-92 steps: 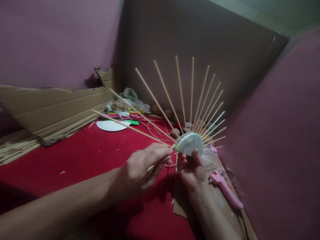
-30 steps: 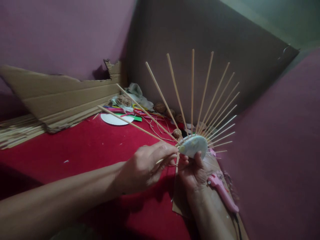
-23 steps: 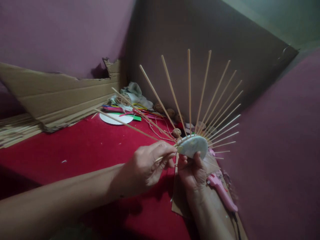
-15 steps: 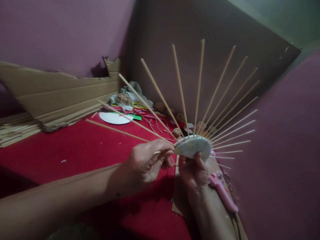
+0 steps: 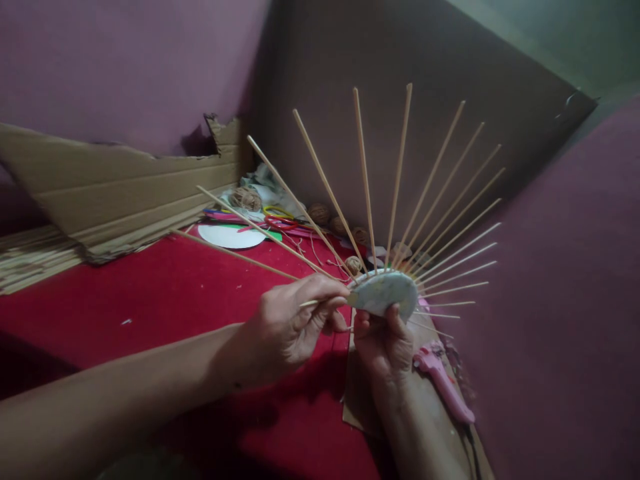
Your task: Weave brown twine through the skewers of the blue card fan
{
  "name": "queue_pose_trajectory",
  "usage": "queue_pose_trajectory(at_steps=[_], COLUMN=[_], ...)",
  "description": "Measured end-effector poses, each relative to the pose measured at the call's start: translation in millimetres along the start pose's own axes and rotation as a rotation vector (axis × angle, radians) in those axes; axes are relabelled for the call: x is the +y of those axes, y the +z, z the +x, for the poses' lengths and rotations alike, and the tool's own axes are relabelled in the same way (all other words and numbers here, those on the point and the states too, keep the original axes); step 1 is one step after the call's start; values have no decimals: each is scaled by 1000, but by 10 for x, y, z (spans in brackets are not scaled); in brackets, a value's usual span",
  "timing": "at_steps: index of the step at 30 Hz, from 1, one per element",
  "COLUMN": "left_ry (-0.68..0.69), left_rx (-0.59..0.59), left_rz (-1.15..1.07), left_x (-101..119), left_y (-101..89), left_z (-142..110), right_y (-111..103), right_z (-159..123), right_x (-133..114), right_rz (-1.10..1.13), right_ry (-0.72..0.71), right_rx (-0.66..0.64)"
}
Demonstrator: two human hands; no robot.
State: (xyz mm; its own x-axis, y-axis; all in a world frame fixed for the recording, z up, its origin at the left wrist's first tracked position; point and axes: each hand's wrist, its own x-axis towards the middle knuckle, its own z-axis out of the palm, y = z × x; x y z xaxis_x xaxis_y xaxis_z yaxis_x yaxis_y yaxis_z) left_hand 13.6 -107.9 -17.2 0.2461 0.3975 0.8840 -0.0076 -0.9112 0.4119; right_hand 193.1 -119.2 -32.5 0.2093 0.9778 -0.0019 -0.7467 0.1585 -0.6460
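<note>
A pale round disc with a mottled face is held tilted above the table, and thin wooden sticks fan out from its rim. My right hand grips the disc from below, thumb on the near face and fingers largely behind it. My left hand is closed in a pinch at the disc's left edge. A light stick end pokes out between its fingers. How far the stick reaches into the rim is hidden by the fingertips.
A pink glue gun lies on a cardboard piece at right. On the red cloth sit a white disc, twine balls and scissors. Cardboard and a pile of sticks are at left.
The disc with its sticks has turned slightly and shifted a little to the left, along with my right hand. My left hand keeps its pinch at the edge.
</note>
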Motion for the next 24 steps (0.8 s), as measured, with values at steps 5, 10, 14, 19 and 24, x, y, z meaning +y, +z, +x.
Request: queue_pose_trajectory(at_steps=[5, 10, 14, 19, 24], left_ry=[-12, -12, -91, -177, -180], left_rx=[3, -11, -10, -1, 17], left_rz=[-15, -13, -64, -132, -142], left_x=[-3, -12, -22, -14, -24], left_y=[2, -2, 12, 28, 27], left_z=[-13, -23, -27, -35, -29], right_y=[-7, -5, -19, -18, 0], right_z=[-1, -3, -3, -17, -31], right_x=[-8, -4, 9, 16, 21], right_rz=[-29, -31, -24, -74, -68], right_ry=[-15, 3, -40, -98, -129], right_rx=[-21, -16, -10, -46, -28])
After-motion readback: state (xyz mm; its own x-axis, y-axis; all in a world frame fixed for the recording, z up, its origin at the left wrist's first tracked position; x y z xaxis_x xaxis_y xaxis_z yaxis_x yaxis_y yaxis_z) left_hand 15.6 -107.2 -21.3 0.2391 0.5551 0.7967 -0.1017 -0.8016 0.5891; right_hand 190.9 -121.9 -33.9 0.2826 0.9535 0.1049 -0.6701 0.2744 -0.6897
